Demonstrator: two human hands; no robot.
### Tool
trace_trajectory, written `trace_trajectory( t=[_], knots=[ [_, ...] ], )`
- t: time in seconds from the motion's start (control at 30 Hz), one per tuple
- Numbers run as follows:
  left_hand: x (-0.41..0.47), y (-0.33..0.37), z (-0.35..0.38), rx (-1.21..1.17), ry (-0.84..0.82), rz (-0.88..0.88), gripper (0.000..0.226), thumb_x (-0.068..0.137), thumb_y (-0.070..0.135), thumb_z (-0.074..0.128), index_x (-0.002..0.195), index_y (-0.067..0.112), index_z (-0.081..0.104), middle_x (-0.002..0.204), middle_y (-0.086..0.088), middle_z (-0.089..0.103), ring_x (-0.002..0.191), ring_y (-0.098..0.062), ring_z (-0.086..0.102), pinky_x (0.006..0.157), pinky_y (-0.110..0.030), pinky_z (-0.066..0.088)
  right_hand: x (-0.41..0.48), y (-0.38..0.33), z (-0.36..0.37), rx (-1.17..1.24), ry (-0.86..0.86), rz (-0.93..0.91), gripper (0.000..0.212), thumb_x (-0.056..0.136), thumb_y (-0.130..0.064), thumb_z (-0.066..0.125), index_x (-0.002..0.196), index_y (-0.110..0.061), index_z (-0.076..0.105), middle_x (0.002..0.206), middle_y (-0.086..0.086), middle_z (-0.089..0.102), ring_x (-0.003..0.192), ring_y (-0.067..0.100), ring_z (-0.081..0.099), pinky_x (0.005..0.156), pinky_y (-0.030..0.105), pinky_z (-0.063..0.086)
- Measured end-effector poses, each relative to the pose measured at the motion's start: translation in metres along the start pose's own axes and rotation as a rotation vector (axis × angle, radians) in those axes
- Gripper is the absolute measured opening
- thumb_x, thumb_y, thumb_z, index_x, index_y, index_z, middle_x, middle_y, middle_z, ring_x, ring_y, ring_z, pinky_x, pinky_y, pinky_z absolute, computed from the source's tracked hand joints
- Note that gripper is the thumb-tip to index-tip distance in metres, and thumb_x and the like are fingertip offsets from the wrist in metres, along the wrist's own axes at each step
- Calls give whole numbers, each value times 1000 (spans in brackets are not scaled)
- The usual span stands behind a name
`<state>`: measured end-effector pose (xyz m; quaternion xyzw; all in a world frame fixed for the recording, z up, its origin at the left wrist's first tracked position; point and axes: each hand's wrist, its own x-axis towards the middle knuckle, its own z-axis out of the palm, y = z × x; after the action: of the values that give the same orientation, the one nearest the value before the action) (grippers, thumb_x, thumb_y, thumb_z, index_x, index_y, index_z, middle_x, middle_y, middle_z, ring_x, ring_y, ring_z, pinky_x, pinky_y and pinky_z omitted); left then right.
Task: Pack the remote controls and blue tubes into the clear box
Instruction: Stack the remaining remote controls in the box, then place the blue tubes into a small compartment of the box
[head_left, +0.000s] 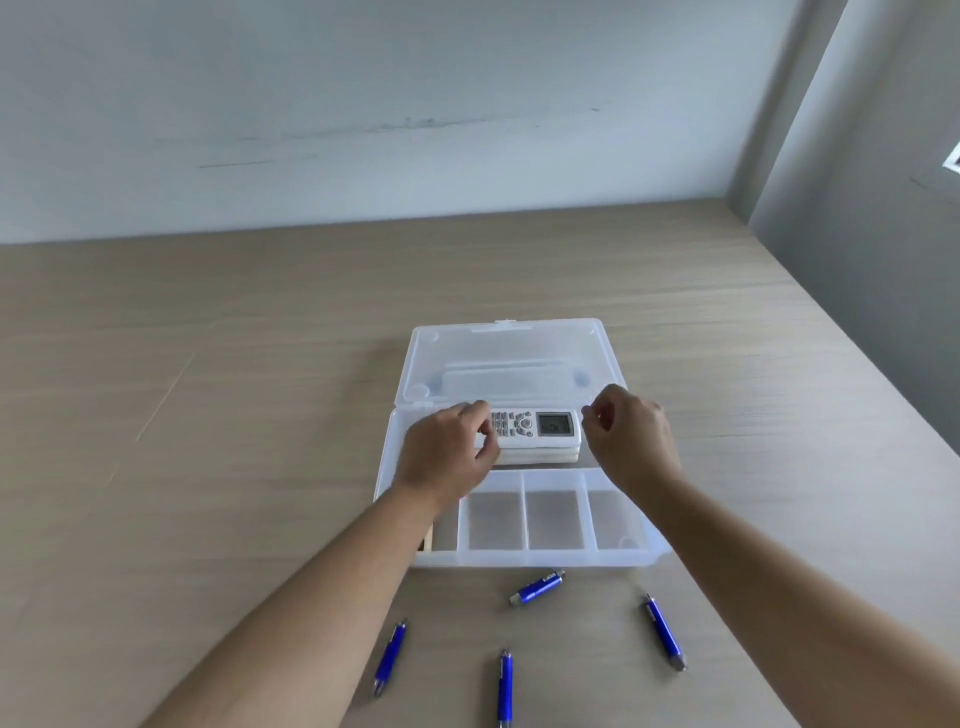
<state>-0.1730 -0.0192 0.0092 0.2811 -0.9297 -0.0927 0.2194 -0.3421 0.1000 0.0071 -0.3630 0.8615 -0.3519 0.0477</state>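
The clear box (387, 457) lies open on the table, its lid (509, 343) folded back flat. White remote controls (540, 428) are stacked in its rear section, the top one face up with its screen to the right. My left hand (447, 452) grips the stack's left end. My right hand (631, 436) hovers just off the right end with its fingers curled and nothing in them. Several blue tubes lie on the table in front of the box: one (537, 588) close to it, one (665, 631) on the right, one (390, 656) on the left, one (505, 688) nearest me.
A clear divided tray (524, 558) with several compartments sits at the box's front. A small tan and black thing (427, 541) shows at its left end, mostly hidden by my left forearm. The wooden table (208, 415) meets a pale wall behind and ends at an edge on the right.
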Motion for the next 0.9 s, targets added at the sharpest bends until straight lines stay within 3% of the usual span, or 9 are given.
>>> trace_trajectory(
  t=[0.1, 0.2, 0.27, 0.33, 0.43, 0.6, 0.67, 0.77, 0.9],
  knots=[
    [-56, -12, -18, 84, 91, 36, 21, 72, 23, 51, 54, 12, 52, 43, -3, 54, 37, -28, 51, 36, -23, 39, -56, -33, 7, 109, -219, -48, 32, 80, -24, 58, 52, -16, 46, 45, -5, 45, 42, 9, 38, 39, 20, 31],
    [-114, -24, -22, 147, 33, 37, 26, 67, 27, 44, 46, 12, 45, 37, -3, 48, 32, -26, 46, 33, -18, 31, -115, -42, 34, -10, -593, -94, 41, 78, -31, 57, 46, -15, 37, 46, -1, 39, 41, 14, 32, 39, 23, 28],
    [-148, -35, -14, 164, -77, -60, 25, 68, 31, 49, 50, 15, 41, 39, -2, 49, 36, -25, 51, 37, -19, 30, -145, -34, 53, -175, -776, -82, 44, 79, -35, 55, 48, -10, 35, 51, 4, 36, 44, 19, 29, 41, 23, 23],
    [-174, -45, -4, 209, -330, -250, 28, 76, 41, 53, 65, 18, 40, 53, 2, 52, 55, -25, 59, 48, -24, 33, -165, -25, 66, -315, -851, -39, 49, 83, -39, 54, 50, -10, 32, 52, 3, 33, 44, 18, 29, 41, 24, 23],
    [-194, -53, 11, 181, -549, -473, 38, 82, 54, 52, 82, 18, 39, 84, 0, 65, 80, -26, 63, 61, -30, 41, -179, -14, 77, -329, -824, 35, 45, 80, -40, 57, 53, -14, 32, 56, 0, 36, 47, 14, 34, 41, 26, 25],
    [-199, -45, 25, 106, -583, -574, 28, 92, 38, 53, 85, 15, 39, 103, -8, 66, 93, -29, 62, 66, -30, 39, -191, 0, 84, -338, -841, 109, 35, 79, -23, 56, 54, -15, 33, 57, -1, 38, 55, 21, 43, 42, 25, 29],
    [-199, -44, 23, 58, -577, -579, 24, 91, 33, 55, 82, 15, 42, 98, -9, 66, 85, -28, 60, 67, -31, 42, -189, 1, 83, -303, -854, 138, 37, 78, -23, 57, 52, -15, 32, 53, 0, 36, 45, 16, 35, 41, 23, 27],
    [-188, -47, 11, -236, -565, -599, 26, 85, 29, 62, 67, 19, 46, 66, 1, 57, 62, -19, 53, 61, -27, 41, -174, -4, 70, -141, -781, 120, 37, 74, -24, 59, 47, -16, 35, 50, 1, 40, 46, 19, 36, 43, 23, 28],
    [-147, -46, -15, -481, -331, -635, 26, 79, 19, 67, 60, 10, 52, 53, 1, 47, 52, -17, 42, 57, -27, 46, -132, -16, 35, 146, -529, 172, 35, 74, -18, 61, 47, -18, 38, 46, -5, 40, 42, 16, 36, 34, 14, 29]
  ],
)
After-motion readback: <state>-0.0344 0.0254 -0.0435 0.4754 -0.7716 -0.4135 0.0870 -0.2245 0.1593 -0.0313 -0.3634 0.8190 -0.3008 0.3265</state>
